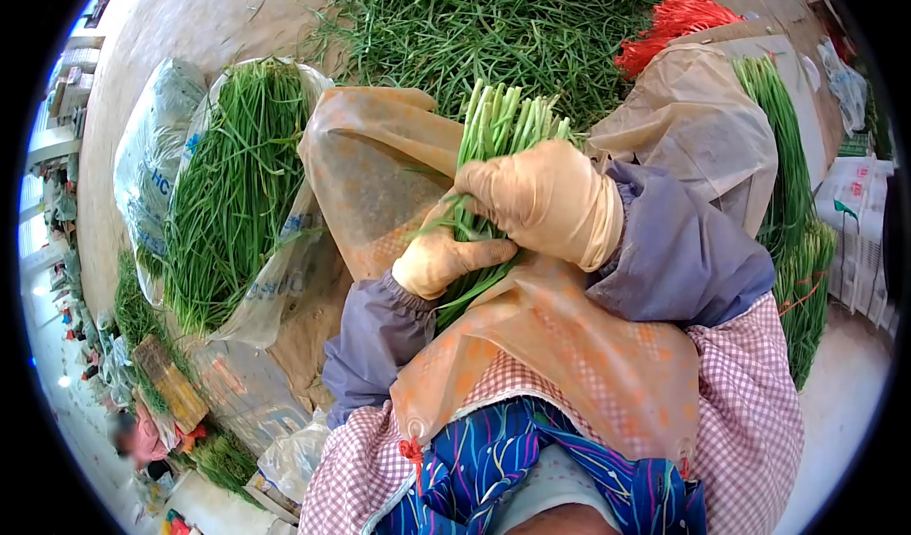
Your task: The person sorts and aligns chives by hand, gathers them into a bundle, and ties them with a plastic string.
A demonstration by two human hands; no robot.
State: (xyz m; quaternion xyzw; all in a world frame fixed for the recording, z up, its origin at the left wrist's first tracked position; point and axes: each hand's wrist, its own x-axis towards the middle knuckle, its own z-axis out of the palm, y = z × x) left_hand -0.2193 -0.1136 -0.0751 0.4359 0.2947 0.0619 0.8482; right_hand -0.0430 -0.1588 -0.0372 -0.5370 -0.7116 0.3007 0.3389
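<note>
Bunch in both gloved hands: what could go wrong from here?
1. No tie shows on the green bunch, so it might fall apart if the left hand or right hand loosens.
2. Its pale ends sit unevenly, so it may stay ragged.
3. The loose green heap lies just beyond; anything dropped there could get lost.

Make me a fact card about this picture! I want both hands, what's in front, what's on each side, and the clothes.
Left hand: gloved, gripping the green bunch
Right hand: gloved, on the same bunch, nearer its pale ends
In front: big loose green pile on the floor, red strips beside it
Left side: long greens in an open plastic bag
Right side: more green bundles
Clothes: see-through plastic apron over checked cloth
</note>
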